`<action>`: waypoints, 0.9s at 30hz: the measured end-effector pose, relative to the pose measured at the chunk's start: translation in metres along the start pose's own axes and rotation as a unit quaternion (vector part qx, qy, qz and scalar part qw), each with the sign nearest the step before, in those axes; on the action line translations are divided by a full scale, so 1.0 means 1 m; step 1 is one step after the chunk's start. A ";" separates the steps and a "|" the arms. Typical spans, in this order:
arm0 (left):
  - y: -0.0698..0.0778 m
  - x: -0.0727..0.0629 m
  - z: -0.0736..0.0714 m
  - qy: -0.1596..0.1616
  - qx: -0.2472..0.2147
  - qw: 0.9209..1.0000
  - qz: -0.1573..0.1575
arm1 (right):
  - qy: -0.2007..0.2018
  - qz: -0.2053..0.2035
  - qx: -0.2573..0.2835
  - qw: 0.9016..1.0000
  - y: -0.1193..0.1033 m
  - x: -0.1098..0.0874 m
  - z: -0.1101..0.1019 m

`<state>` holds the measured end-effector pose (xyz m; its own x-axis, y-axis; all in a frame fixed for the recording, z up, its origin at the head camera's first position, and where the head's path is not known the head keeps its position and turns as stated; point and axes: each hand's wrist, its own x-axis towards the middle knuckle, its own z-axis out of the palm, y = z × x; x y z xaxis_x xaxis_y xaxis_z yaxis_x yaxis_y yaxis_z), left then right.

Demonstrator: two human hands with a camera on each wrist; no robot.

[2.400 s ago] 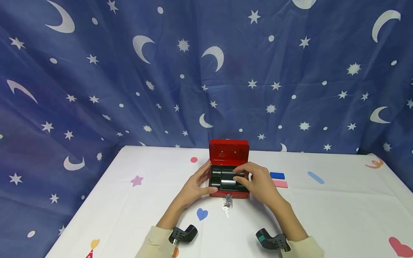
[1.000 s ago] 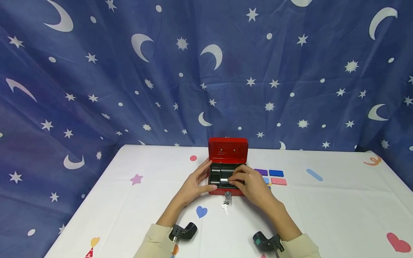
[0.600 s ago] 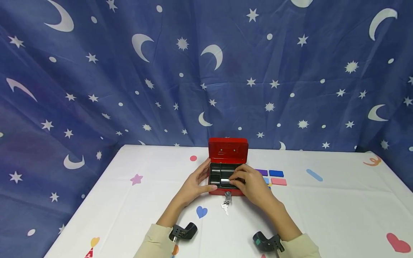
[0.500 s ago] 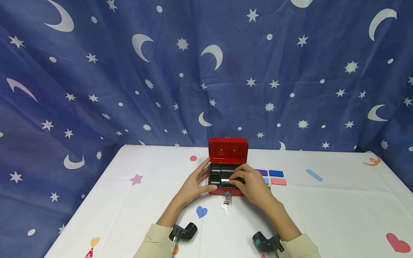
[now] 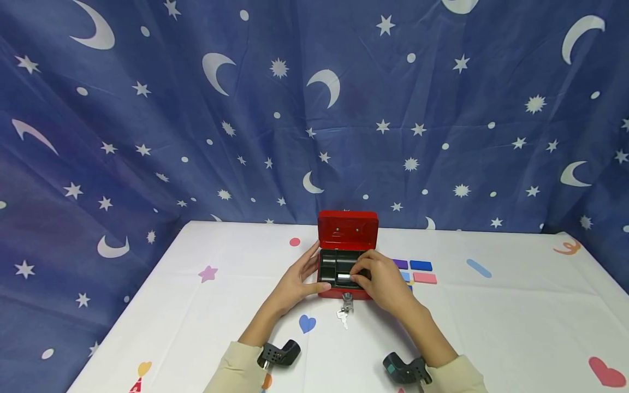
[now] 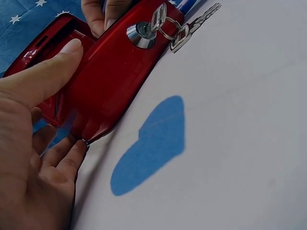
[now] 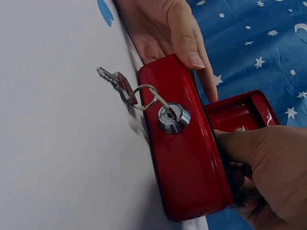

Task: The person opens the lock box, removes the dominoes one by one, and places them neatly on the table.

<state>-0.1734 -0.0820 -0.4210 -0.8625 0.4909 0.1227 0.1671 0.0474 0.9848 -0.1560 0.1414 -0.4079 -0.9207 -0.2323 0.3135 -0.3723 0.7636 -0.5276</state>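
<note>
A red cash box (image 5: pixel 332 293) stands with its lid (image 5: pixel 348 230) raised, showing a black compartment tray (image 5: pixel 327 262). The left hand (image 5: pixel 289 289) steadies the box's left side, thumb over the front rim and fingers along the side. Inside the tray, the right hand (image 5: pixel 385 281) pinches the right end of a small pale bar (image 5: pixel 343 277) between thumb and fingers. From the right wrist view, that hand's fingertips are partly hidden behind the box front. One key sits in the silver lock (image 7: pixel 173 119), and a second key (image 7: pixel 111 76) hangs from its ring.
Right of the box lie several flat coloured blocks, among them a blue block (image 5: pixel 421 266) and a pink block (image 5: pixel 425 278); the right hand partly covers the group. The white tablecloth (image 5: pixel 516 316) has printed shapes, and a star-patterned blue curtain (image 5: pixel 275 136) hangs behind.
The right hand has come from spread over the tray to a pinch at the pale bar's right end, uncovering more blocks. Over the last half second it hardly moves. The left hand stays put.
</note>
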 end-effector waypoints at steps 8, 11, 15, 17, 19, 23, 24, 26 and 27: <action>0.000 0.000 0.000 -0.001 -0.004 1.000 -0.003 | -0.008 -0.005 0.007 1.000 -0.002 0.000 0.000; 0.000 0.000 0.000 -0.001 -0.002 1.000 -0.006 | -0.006 -0.015 0.000 1.000 -0.002 0.000 0.001; 0.001 0.000 0.000 0.001 0.004 1.000 -0.012 | -0.001 -0.022 -0.008 1.000 -0.002 0.000 0.001; 0.001 0.000 0.000 0.002 0.005 1.000 -0.013 | 0.000 -0.024 -0.010 1.000 -0.002 0.000 0.001; 0.001 0.000 0.000 0.001 0.005 1.000 -0.013 | 0.000 -0.025 -0.010 1.000 -0.002 0.000 0.001; 0.001 0.000 0.000 -0.002 0.002 1.000 -0.010 | 0.000 -0.025 -0.003 1.000 -0.003 0.000 0.000; 0.001 0.000 -0.001 -0.003 0.001 1.000 -0.009 | 0.000 -0.024 0.001 1.000 -0.004 0.000 -0.001; 0.001 0.000 -0.001 -0.004 -0.002 1.000 -0.008 | 0.003 -0.020 0.007 1.000 -0.005 0.000 -0.003; 0.000 0.000 -0.001 -0.005 -0.002 1.000 -0.008 | 0.005 -0.018 0.010 1.000 -0.006 0.000 -0.005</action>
<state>-0.1742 -0.0828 -0.4203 -0.8606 0.4981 0.1059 0.1511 0.0511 0.9872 -0.1530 0.1396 -0.4012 -0.9056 -0.2532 0.3402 -0.4073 0.7428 -0.5313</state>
